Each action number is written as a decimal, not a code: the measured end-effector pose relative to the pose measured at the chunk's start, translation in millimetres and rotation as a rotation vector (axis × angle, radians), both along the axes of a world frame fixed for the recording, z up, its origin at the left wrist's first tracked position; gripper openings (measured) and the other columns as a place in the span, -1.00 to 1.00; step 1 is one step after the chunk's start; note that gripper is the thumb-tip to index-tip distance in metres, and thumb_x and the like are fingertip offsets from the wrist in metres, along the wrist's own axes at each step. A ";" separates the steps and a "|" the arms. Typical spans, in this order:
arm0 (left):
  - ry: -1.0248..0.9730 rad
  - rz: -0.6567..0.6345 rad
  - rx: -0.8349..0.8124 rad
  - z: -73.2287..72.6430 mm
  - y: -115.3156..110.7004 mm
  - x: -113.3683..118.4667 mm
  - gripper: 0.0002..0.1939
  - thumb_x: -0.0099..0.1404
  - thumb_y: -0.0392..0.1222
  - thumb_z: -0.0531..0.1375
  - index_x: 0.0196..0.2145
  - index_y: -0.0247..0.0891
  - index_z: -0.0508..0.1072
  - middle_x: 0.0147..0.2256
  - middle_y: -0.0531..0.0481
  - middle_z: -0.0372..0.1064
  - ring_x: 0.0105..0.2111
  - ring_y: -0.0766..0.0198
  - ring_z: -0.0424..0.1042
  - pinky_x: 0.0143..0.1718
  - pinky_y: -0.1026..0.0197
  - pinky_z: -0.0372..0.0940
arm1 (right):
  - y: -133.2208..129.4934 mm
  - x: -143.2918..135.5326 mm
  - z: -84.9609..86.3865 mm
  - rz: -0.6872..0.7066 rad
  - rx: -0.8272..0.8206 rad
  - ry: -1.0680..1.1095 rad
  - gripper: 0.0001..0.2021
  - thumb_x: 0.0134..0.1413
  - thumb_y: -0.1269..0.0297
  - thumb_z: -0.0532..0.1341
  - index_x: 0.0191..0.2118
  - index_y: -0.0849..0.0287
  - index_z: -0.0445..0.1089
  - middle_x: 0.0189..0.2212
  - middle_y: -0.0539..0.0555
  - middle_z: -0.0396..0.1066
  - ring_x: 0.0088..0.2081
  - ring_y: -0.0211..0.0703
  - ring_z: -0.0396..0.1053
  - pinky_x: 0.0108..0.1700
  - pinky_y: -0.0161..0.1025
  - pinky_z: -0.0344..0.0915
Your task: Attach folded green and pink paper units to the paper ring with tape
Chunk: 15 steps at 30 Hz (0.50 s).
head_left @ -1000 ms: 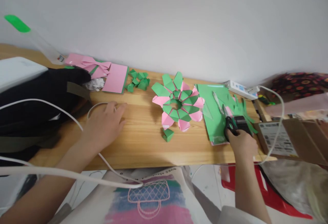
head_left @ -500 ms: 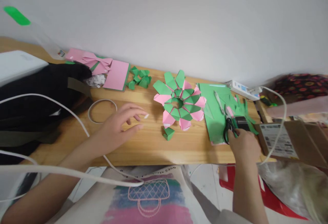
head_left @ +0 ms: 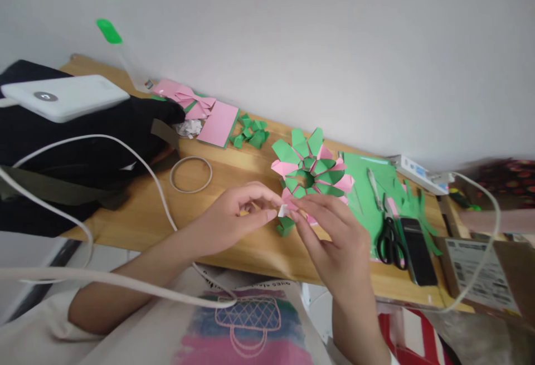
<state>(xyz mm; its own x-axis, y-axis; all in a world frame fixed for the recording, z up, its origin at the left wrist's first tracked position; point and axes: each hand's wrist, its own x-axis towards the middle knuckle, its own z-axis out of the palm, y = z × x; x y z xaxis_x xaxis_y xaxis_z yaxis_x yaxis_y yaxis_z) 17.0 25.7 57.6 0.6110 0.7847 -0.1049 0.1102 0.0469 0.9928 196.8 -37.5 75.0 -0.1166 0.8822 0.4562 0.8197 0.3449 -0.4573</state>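
Note:
A small white piece, perhaps tape or paper [head_left: 283, 210], is pinched at the fingertips of my left hand [head_left: 238, 214]. My right hand [head_left: 338, 237] meets it from the other side, thumb and fingers closed on the same piece. Just behind the fingertips stands a ring-shaped folded-paper flower [head_left: 330, 178] in green and pink, its front petals partly covered by my hands. A small green folded piece [head_left: 285, 227] lies below my fingers, half hidden. Black-handled scissors [head_left: 390, 242] lie at the right, apart from both hands.
Beside the scissors are a black phone [head_left: 418, 253], green paper sheets [head_left: 363, 186] and a craft knife [head_left: 375, 188]. A tape ring [head_left: 191, 191], green folded pieces [head_left: 251, 132] and pink paper [head_left: 220, 123] lie leftward. White cables [head_left: 125, 284] cross in front of my left arm.
My right hand has let go of the scissors and come left to the white piece. My left hand has moved right with that piece. The view has shifted left.

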 end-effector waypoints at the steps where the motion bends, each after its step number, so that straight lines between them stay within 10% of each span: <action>1: 0.003 -0.002 0.004 -0.2 -0.4 -0.6 -0.84 0.29 -0.20 0.16 -0.23 -0.26 0.50 -0.23 -0.02 0.47 -0.23 0.27 0.42 -0.19 0.21 0.28 | 1.3 -1.1 -1.6 -0.001 0.020 -0.029 -0.86 0.17 0.45 0.22 -0.18 0.15 0.48 -0.27 0.10 0.53 -0.24 -0.15 0.48 -0.21 -0.20 0.42; 15: -0.052 -0.029 -0.055 -9.9 0.8 2.4 -0.83 0.30 -0.22 0.14 -0.21 -0.22 0.52 -0.21 0.00 0.40 -0.20 0.27 0.39 -0.16 0.20 0.25 | 1.7 -2.1 -15.4 -0.037 0.067 -0.025 -0.93 0.13 0.47 0.25 -0.29 0.16 0.41 -0.39 0.04 0.49 -0.34 -0.20 0.46 -0.31 -0.25 0.38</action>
<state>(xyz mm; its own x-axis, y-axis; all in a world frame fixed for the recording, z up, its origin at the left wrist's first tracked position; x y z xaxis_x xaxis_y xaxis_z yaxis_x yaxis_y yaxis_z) 19.4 26.5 47.7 0.6394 0.7603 -0.1147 0.0607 0.0989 0.9932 194.7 -35.8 59.6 -0.0964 0.8539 0.5114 0.8434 0.3429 -0.4136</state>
